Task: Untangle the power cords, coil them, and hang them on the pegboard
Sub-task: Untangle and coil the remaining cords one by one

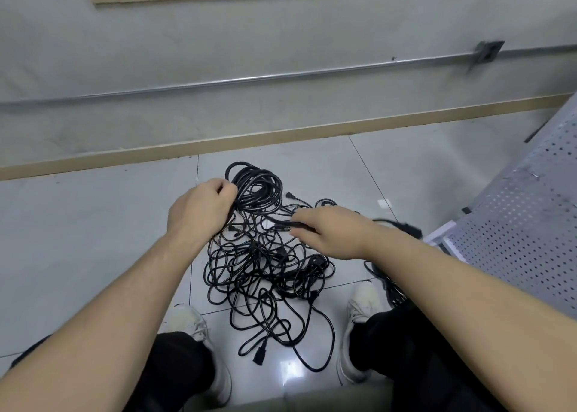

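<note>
Left hand: the left hand (199, 207) is curled round a half-made coil (256, 190) of black cord, gripping its near-left side
Right hand: the right hand (331, 232) pinches a cord end (285, 223) between thumb and fingers
Cords: the tangle (265, 271) lies on the floor tiles (93, 240) between the shoes, well short of the skirting board
Risk: I judge that pulling the pinched end hard would tighten knots in the heap, or drag loops off the coil
Axis: the pinched end lies roughly left to right, its tip toward the coil; the coil faces the camera, slightly tilted
</note>
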A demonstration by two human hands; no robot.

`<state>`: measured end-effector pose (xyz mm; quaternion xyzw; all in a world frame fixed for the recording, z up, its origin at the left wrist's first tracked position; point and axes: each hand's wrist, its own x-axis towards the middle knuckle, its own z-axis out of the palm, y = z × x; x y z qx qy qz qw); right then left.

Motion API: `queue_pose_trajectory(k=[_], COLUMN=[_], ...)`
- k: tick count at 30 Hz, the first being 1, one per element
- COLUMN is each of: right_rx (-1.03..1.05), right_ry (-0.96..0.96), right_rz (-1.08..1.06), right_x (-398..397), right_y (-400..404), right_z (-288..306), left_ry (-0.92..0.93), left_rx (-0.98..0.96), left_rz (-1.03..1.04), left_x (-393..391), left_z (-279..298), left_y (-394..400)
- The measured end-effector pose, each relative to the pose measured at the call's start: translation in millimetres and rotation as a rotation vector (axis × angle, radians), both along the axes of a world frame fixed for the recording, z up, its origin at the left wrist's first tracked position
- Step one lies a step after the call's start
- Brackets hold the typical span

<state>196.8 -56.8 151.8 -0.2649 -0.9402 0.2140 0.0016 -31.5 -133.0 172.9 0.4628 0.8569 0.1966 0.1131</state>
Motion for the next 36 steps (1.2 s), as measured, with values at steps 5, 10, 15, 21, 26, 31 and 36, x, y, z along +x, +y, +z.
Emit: queue_pose_trajectory(k=[5, 10, 15, 21, 26, 31, 36], right_rx=[0.276, 0.357, 0.437, 0.21, -0.259, -0.68, -0.796], right_ry=[0.319, 0.473, 0.496, 0.4, 0.49, 0.456, 0.275], right_rz=[0.182, 0.164, -0.017, -0.071, -0.164, -0.359, -0.387], right_x=[-5, -22, -5, 3, -1, 7, 7], right_y=[-9, -6, 24, 36, 37, 40, 38], right_z=[13, 14, 28, 24, 11, 0, -23], left_ry=[0.125, 0.304, 0.114, -0.215, -0.328, -0.386, -0.736], left_rx=[-0.138, -0.208, -0.181, -0.176, -0.051, 0.156, 0.331], left_rz=[-0.12, -0.35, -0.38, -0.649, -0.808, -0.696, -0.471], left_x=[14, 43, 42, 45, 45, 42, 35], left_z=[-6, -19, -16, -14, -12, -7, -8], left_y=[-1, -4, -2, -13, -16, -19, -15])
